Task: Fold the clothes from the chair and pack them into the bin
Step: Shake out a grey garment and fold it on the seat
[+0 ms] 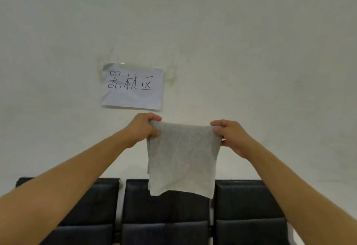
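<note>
— Up before the wall [251, 51], over the middle chair [166, 206]: holding the cloth [181, 157] by its top edge, hanging straight down from both grips.

— Gripping how?

— Left hand [143, 128] curling round the top-left corner, thumb over the front, fingers behind. Right hand [229, 136] pinching the top-right corner the same way. Both clamping on fabric, neither one loose.

— Lying which way from the hands?

— Dropping directly below them, long axis running vertical, top edge stretching level between the two fists with a slight sag. Bottom hem dangling free, just overlapping the chair back, not clearly touching it. Hands sitting at about equal reach, so neither being nearer; probably calling for bringing one corner across to the other, or lowering the hem onto the seat.

— Looking like what?

— Pale grey, soft, slightly fuzzy knit, seeming already doubled, with a second layer peeking out along the left side. Bottom edge hanging uneven, lower at the right. No sleeves or collar showing, so not telling what garment.

— And the bin?

— Not showing anywhere. Only a paper sign [133, 86] sticking to the wall above the hands.
</note>
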Demonstrator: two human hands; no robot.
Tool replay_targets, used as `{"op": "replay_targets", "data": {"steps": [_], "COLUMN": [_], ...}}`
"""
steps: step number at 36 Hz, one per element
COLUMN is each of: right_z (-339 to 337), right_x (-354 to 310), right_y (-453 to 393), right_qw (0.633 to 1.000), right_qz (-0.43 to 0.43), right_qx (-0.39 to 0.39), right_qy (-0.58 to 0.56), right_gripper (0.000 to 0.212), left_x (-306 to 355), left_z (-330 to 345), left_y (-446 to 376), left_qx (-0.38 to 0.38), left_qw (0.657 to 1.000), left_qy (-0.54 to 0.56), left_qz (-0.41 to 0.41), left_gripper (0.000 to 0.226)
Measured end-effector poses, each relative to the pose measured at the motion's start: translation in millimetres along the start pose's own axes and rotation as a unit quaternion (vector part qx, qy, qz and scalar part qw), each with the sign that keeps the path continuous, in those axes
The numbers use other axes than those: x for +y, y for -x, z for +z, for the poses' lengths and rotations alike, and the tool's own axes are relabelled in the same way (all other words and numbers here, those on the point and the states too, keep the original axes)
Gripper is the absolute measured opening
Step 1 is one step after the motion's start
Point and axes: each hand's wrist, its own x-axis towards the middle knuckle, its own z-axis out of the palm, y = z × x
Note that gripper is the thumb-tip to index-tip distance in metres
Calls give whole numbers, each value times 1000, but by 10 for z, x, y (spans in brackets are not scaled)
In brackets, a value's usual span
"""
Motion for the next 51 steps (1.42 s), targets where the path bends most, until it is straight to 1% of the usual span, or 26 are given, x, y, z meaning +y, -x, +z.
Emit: {"op": "replay_targets", "data": {"steps": [1, 4, 6, 7, 10, 13, 15, 18, 19, 21, 24, 27, 29, 31, 34, 37, 41, 44, 47, 48, 49, 50, 51], "right_z": [-37, -138, -198, -210, -288, -402, -485, -612, -629, -740, -935, -1140, -1224, -1356, -1593, -1834, -2228, -2552, -2836, -2953, -2974, -3187, -3221], "right_x": [-98, -325, -425, -462, -536, -593, -609, -581, -581, -542, -506, -460, -439, -387, -315, -256, -160, -94, -3, 38, 57, 110, 128], "right_y": [7, 44, 88, 101, 172, 243, 299, 362, 359, 405, 496, 572, 599, 640, 699, 777, 941, 1140, 1391, 1507, 1526, 1719, 1750], "right_qw": [1000, 1000, 1000, 1000, 998, 995, 992, 989, 989, 991, 993, 990, 986, 978, 957, 935, 905, 891, 889, 891, 897, 892, 893], "right_qz": [-10, -17, -15, -15, -26, -45, -56, -59, -57, -43, -18, 4, 16, 24, 30, 44, 66, 85, 105, 115, 117, 137, 138], "right_qx": [3, 6, 16, 23, 57, 91, 111, 133, 133, 129, 107, 116, 125, 145, 184, 205, 223, 232, 216, 213, 207, 215, 207], "right_qy": [0, -1, 1, 6, 3, -8, -8, 6, 6, 13, 44, 82, 111, 147, 224, 287, 355, 380, 389, 384, 373, 374, 375], "right_gripper": [33, 54, 61, 60, 48, 36, 28, 25, 26, 33, 51, 59, 57, 51, 36, 25, 23, 18, 12, 12, 14, 16, 17], "left_x": [93, 352, 483, 521, 638, 737, 782, 838, 844, 875, 928, 1043, 1091, 1170, 1300, 1435, 1658, 1844, 2010, 2084, 2085, 2224, 2241], "left_z": [-43, -132, -164, -181, -182, -110, -40, 77, 79, 198, 415, 639, 749, 926, 1208, 1474, 1907, 2281, 2633, 2787, 2792, 3089, 3115], "left_y": [-31, -109, -151, -168, -213, -238, -245, -244, -246, -264, -339, -413, -445, -485, -533, -555, -573, -556, -512, -479, -481, -432, -423], "left_qx": [3, 1, -5, -10, -41, -63, -83, -119, -116, -109, -87, -71, -60, -62, -76, -96, -125, -142, -160, -168, -171, -192, -193], "left_qw": [1000, 999, 998, 996, 988, 973, 967, 970, 974, 982, 988, 988, 987, 984, 981, 976, 971, 966, 961, 960, 958, 953, 953], "left_qy": [8, 45, 64, 79, 147, 218, 237, 205, 183, 133, 65, 17, 1, -5, -9, -11, -3, 4, 7, 11, 7, 17, 13], "left_qz": [8, 24, 29, 31, 33, 39, 42, 58, 66, 83, 107, 136, 152, 165, 180, 194, 205, 214, 225, 226, 229, 235, 232], "left_gripper": [46, 37, 30, 26, 19, 20, 23, 39, 42, 47, 51, 50, 50, 48, 40, 32, 27, 26, 25, 25, 25, 25, 26]}}
